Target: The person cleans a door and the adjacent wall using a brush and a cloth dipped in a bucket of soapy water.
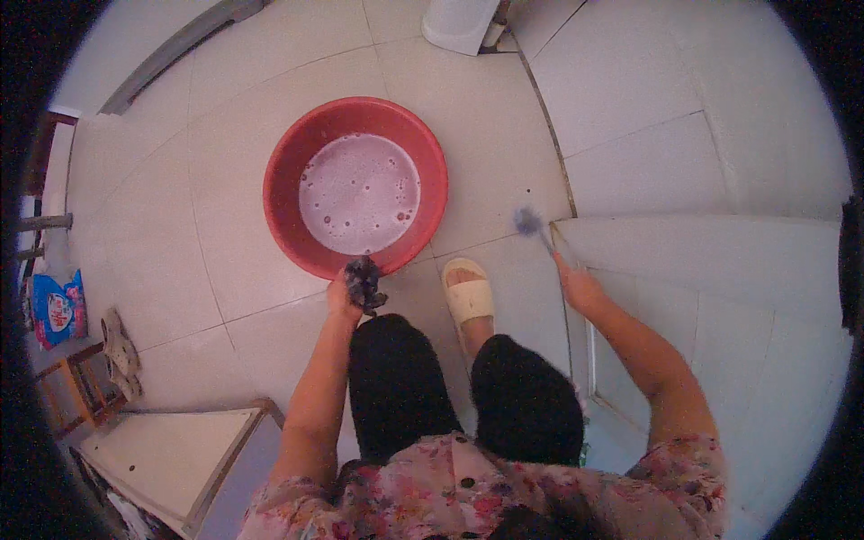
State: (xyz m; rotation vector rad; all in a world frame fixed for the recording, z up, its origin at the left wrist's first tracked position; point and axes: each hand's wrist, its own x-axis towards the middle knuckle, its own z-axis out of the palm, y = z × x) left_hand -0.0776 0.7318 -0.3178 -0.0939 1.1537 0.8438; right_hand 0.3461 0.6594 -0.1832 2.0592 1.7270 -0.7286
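Observation:
A red plastic basin [275, 202] stands on the tiled floor before me, holding cloudy water with bubbles [361, 196]. At its near rim, my left hand [343, 297] grips a dark, crumpled item [364, 280], perhaps a wet cloth; its exact kind is unclear. Out to the right, my right hand [580, 289] is closed around the handle of a brush [528, 221]. Its round, bluish-grey head is blurred and points away from me, apart from the basin. One cream slipper [467, 297] shows on my foot between the basin and the brush.
A white panelled door [675, 324] borders my right side. White pedestal-like base [459, 25] stands at the far edge. Leftward are a blue detergent bag [59, 307], clog-style shoes [121, 354] and a wooden stool or rack [77, 391]. A low cream-topped cabinet [169, 449] sits behind left.

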